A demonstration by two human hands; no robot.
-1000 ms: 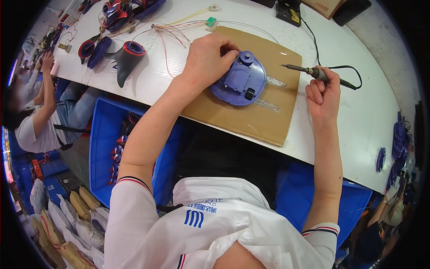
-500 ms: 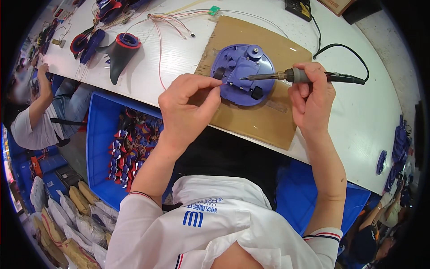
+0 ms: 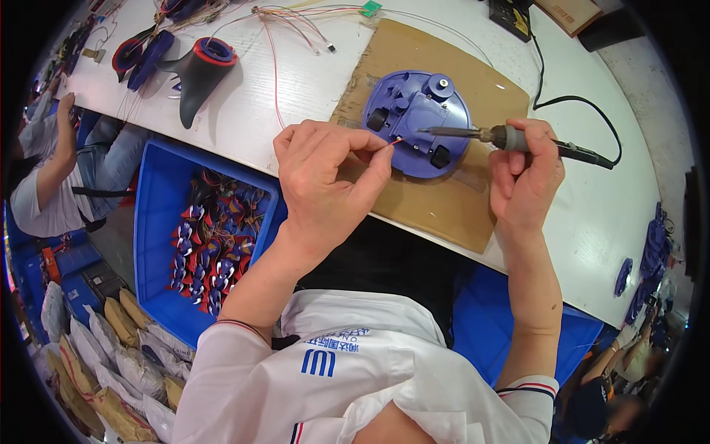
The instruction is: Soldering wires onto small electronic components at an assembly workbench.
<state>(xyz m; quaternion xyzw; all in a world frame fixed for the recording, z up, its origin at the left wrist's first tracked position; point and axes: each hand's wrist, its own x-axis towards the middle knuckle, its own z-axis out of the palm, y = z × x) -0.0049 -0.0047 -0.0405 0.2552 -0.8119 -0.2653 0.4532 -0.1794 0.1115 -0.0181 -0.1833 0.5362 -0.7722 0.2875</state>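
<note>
My left hand (image 3: 329, 174) pinches a thin red wire (image 3: 396, 142) at the lower-left side of a round purple housing (image 3: 427, 102), which has black wheels, screws and a raised hub. My right hand (image 3: 525, 181) is closed on a soldering iron (image 3: 503, 137) with a black cable. The iron's tip points left across the housing, just above and right of the wire; whether it touches anything I cannot tell. The housing lies on a cardboard sheet (image 3: 451, 218) on the white table.
Loose wires, a green board (image 3: 370, 8) and dark fin-shaped parts (image 3: 196, 85) lie at upper left. A black unit (image 3: 509, 16) sits at the back, purple parts (image 3: 647, 251) at right. Below are a blue bin (image 3: 151, 288) of parts and bags (image 3: 111, 370). A co-worker (image 3: 37, 192) works at left.
My left hand has moved from the housing's upper-left edge down to the wire at its lower left. My right hand brought the iron leftward over the housing, then both shifted slightly right.
</note>
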